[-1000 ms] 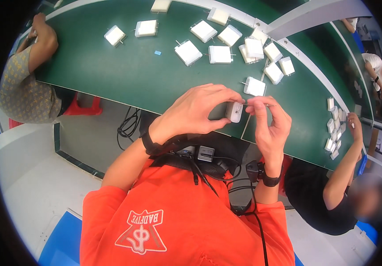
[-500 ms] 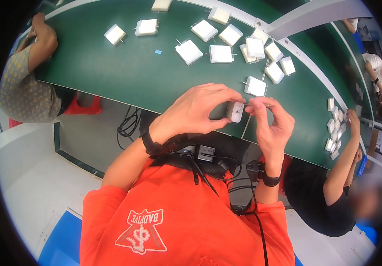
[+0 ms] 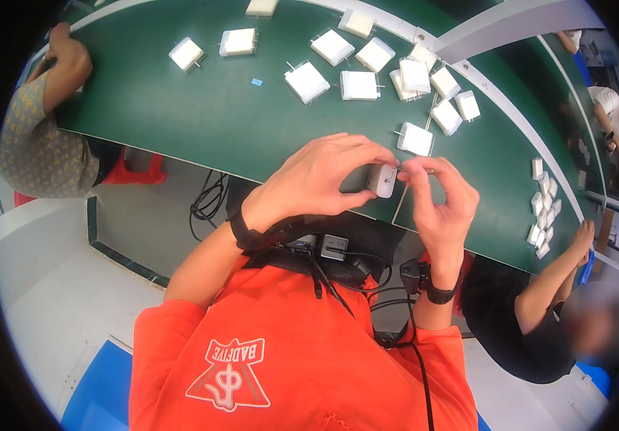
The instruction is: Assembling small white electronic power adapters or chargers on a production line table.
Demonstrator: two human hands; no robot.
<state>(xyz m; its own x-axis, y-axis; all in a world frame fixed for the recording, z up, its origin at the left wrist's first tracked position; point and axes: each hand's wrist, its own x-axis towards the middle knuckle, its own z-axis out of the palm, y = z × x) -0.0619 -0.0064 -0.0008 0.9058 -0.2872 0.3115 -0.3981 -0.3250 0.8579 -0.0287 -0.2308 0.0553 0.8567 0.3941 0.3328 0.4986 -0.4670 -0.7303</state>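
My left hand (image 3: 324, 176) grips a small white block (image 3: 381, 184) by its edges, thumb below and fingers above. A short metal pin stands out of the block's end face, which is turned to the right. Right beside that face, my right hand (image 3: 442, 197) pinches a thin metal rod (image 3: 431, 171) between thumb and fingertips. Most of the rod is hidden by the fingers, so I cannot tell whether its tip touches the block. Just beyond my hands a similar white block (image 3: 415, 139) with thin metal pins lies on the green table (image 3: 180, 115).
Several more white blocks (image 3: 359, 85) with pins are scattered over the table's far side. A small blue piece (image 3: 257, 82) lies left of them. At the right, a co-worker's arm (image 3: 557, 266) is near a cluster of blocks (image 3: 543, 208). Another person (image 3: 43, 144) sits at the left.
My right hand has shifted very slightly to the right, while my left hand keeps its hold on the block. At the right, the co-worker's hand has moved down, away from the cluster.
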